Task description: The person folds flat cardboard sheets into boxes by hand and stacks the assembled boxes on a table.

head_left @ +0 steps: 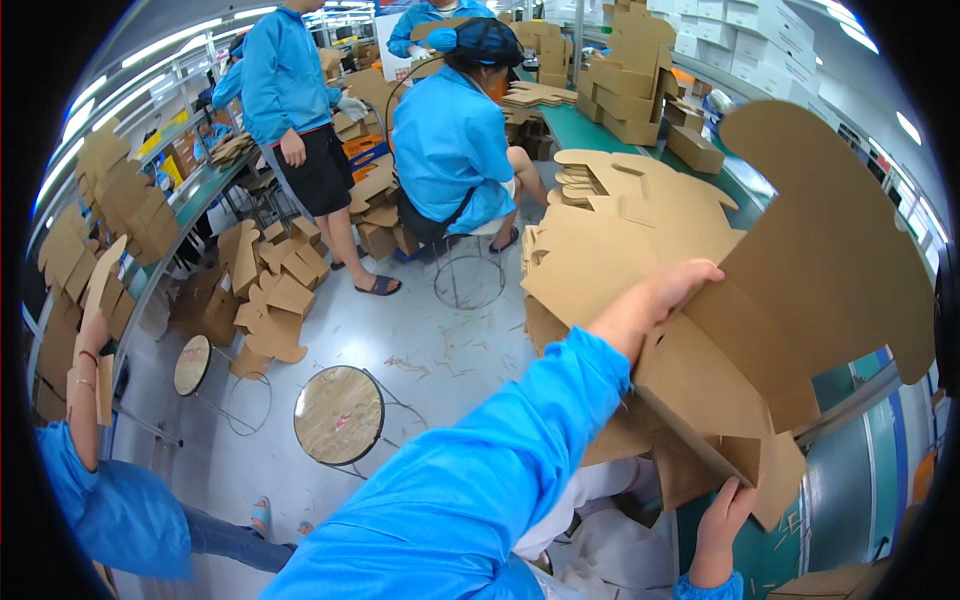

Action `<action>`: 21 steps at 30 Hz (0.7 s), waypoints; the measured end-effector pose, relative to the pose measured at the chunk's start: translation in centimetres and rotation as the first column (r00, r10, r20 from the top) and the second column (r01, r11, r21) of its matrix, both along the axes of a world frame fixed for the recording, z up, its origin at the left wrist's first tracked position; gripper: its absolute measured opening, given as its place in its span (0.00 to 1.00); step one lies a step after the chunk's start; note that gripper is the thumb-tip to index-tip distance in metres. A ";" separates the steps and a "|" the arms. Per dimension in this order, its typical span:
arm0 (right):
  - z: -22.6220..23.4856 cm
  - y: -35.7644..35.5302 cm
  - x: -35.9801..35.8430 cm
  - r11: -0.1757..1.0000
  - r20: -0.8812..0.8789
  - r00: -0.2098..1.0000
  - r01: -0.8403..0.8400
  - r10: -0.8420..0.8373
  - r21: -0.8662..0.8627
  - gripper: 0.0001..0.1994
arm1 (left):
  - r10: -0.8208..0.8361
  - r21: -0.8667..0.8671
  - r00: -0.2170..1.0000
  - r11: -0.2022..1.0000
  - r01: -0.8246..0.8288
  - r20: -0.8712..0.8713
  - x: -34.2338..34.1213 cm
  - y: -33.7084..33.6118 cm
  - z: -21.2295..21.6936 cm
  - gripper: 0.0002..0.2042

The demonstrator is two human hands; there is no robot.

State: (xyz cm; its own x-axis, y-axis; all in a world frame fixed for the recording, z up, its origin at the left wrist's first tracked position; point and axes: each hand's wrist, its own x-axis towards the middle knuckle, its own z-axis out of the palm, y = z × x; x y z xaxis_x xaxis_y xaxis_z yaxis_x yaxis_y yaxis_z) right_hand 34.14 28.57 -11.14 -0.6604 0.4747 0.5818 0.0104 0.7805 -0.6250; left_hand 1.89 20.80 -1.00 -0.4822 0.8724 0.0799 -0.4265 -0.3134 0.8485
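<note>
A brown die-cut cardboard box blank (790, 270), partly folded, is held up in front of me. My left hand (650, 305) grips its upper left fold, with the blue sleeve running down to the lower edge. My right hand (722, 525) holds the bottom flap from below. Behind the blank lies a stack of flat cardboard blanks (620, 220) on the green worktable (590, 130).
A person in blue sits on a stool (468, 275) ahead, another stands at the left. Folded boxes (270, 290) litter the floor. Two round stools (338, 413) stand near my legs. A co-worker's arm (85, 400) reaches up at far left. Stacked boxes (630, 90) fill the table.
</note>
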 end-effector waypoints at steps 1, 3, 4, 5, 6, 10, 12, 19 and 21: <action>0.3 -0.6 -0.5 0.996 0.021 0.997 0.076 -0.075 -0.042 0.13 | 0.093 0.071 0.988 0.994 -0.085 -0.122 0.3 0.8 -0.6 0.13; 0.2 -0.4 -0.6 0.982 0.044 0.985 0.173 -0.170 -0.072 0.12 | 0.115 0.144 0.984 0.985 -0.096 -0.134 0.6 1.7 -1.6 0.13; -0.6 0.3 -0.8 0.893 0.042 0.971 0.234 -0.236 -0.385 0.12 | 0.142 0.207 0.979 0.972 -0.110 -0.145 0.6 2.2 -2.1 0.14; -0.7 0.4 -0.8 0.705 0.062 0.951 0.268 -0.303 -0.657 0.13 | 0.141 0.249 0.985 0.962 -0.112 -0.101 1.0 2.3 -2.3 0.13; -0.8 0.5 -0.8 0.707 0.063 0.947 0.278 -0.314 -0.650 0.13 | 0.131 0.256 0.987 0.961 -0.102 -0.097 1.2 2.4 -2.4 0.13; -0.2 0.3 -0.9 0.597 -0.232 0.937 -0.032 -0.262 -0.801 0.23 | 0.161 0.283 0.967 0.954 -0.102 -0.196 0.6 2.7 -3.8 0.11; 0.9 -0.8 -1.4 0.634 -0.220 0.929 0.020 -0.298 -0.773 0.29 | 0.187 0.293 0.945 0.950 -0.104 -0.270 0.5 2.5 -3.8 0.11; 3.3 -3.9 -1.7 0.638 -0.085 0.734 0.520 -0.674 -0.567 0.48 | 0.099 0.411 0.993 0.909 -0.063 -0.067 1.5 -1.2 -3.1 0.16; 4.2 -4.5 -2.3 0.684 -0.255 0.769 0.302 -0.587 -0.664 0.47 | 0.118 0.450 0.990 0.890 -0.071 -0.077 1.7 -3.3 -2.6 0.20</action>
State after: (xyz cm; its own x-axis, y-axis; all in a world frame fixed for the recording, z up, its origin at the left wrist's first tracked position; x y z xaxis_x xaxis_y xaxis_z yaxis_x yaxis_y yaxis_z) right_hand 31.82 24.05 -6.92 -0.0361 0.9644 0.2620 -0.1090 0.2568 -0.9603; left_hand 3.54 17.51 -3.55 -0.5295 0.6844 0.5013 -0.2964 -0.7029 0.6466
